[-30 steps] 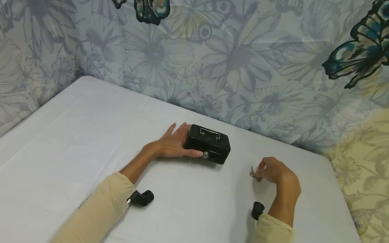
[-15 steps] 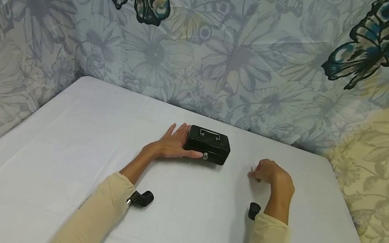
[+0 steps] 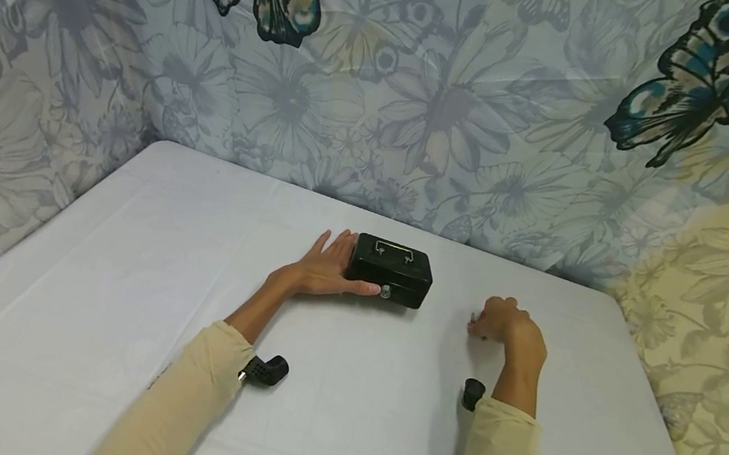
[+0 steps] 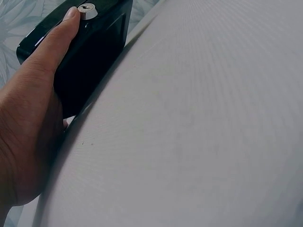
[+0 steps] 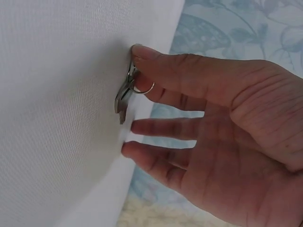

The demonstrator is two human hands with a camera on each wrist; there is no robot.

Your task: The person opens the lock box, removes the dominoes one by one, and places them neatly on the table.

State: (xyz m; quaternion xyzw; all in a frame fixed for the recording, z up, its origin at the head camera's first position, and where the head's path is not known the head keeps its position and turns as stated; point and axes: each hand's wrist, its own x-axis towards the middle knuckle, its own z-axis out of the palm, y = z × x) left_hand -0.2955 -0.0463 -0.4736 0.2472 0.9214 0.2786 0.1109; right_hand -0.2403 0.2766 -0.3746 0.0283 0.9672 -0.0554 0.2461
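Note:
My left hand (image 3: 323,272) lies against the left end of a black cash box (image 3: 393,270), its fingers straight and spread. In the left wrist view the thumb (image 4: 54,45) runs along the box's front, with its tip beside the silver lock (image 4: 88,10). The box's lid is down. Off to the right, my right hand (image 3: 501,321) pinches small metal keys (image 5: 124,97) on a thin ring (image 5: 147,89) between thumb and forefinger. They hang close to the white cloth, the other fingertips near its surface.
White cloth covers the table (image 3: 339,410). A patterned fabric wall (image 3: 436,113) with flowers and butterflies rises behind its back edge. A black wrist camera (image 3: 267,370) sticks out from the left sleeve, and another camera (image 3: 472,394) from the right.
My right wrist has shifted slightly left, and the keys are now mostly hidden behind the fingers in the head view. The left hand and the cash box stay where they were.

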